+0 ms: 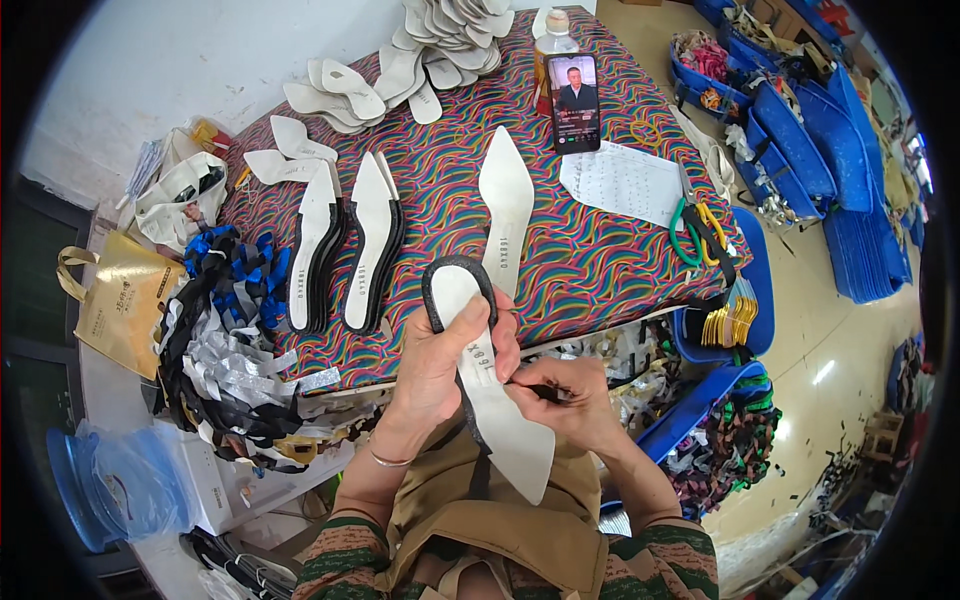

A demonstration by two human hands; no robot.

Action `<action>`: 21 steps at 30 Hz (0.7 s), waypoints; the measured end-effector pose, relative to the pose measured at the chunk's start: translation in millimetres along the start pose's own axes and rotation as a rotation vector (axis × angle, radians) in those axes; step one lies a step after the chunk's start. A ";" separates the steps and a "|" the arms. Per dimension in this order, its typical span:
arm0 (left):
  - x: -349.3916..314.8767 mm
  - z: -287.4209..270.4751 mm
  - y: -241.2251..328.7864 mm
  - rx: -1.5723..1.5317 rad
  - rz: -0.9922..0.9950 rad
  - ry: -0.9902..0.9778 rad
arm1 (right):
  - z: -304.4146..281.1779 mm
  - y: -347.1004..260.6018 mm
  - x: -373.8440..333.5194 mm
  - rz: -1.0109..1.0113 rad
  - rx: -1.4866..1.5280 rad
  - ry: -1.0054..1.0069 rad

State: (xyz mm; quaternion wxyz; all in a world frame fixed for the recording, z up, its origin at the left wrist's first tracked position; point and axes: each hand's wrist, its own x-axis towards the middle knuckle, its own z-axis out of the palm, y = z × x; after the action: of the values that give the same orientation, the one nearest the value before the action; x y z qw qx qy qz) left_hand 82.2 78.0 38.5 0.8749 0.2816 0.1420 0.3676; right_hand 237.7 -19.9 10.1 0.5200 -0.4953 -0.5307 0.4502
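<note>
In front of my body, my left hand [440,365] holds a white insole [515,430], its thumb on top and fingers at the right edge. The insole's pointed end tilts down toward me. A black edging strip [430,290] runs around its rounded heel and down the left side. My right hand [565,398] is closed in a pinch at the insole's right edge, on what looks like the strip's dark end; the fingertips partly hide it. A bare white insole [505,195] lies just beyond on the patterned cloth.
Two stacks of black-edged insoles [373,250] lie to the left, with a heap of white insoles [430,50] behind. A propped phone [573,105], bottle [556,40], paper sheet [630,180] and scissors [690,232] are at right. Strip bundles [235,340] hang left; blue bins [790,150] stand right.
</note>
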 end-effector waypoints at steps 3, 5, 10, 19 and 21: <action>3.9 20.4 2.7 0.323 0.071 0.040 | -5.2 5.4 5.0 -0.066 -0.021 0.013; 2.6 23.2 -9.5 0.329 0.003 0.071 | -5.4 7.0 12.0 -0.090 0.001 0.114; -10.8 15.4 -24.2 0.306 -0.081 0.257 | -11.3 -2.2 24.9 -0.096 0.013 0.073; 7.1 4.3 -1.7 0.168 0.099 0.104 | -40.4 -8.0 21.6 0.125 0.149 -0.150; 10.0 5.4 1.5 0.321 0.121 0.207 | -37.6 -6.1 19.3 0.086 0.051 -0.094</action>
State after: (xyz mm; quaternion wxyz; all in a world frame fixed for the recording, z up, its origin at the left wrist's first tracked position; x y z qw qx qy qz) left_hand 90.7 84.0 43.3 0.7758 0.3861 0.2708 0.4192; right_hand 275.5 -2.8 20.2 0.4869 -0.4826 -0.5212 0.5083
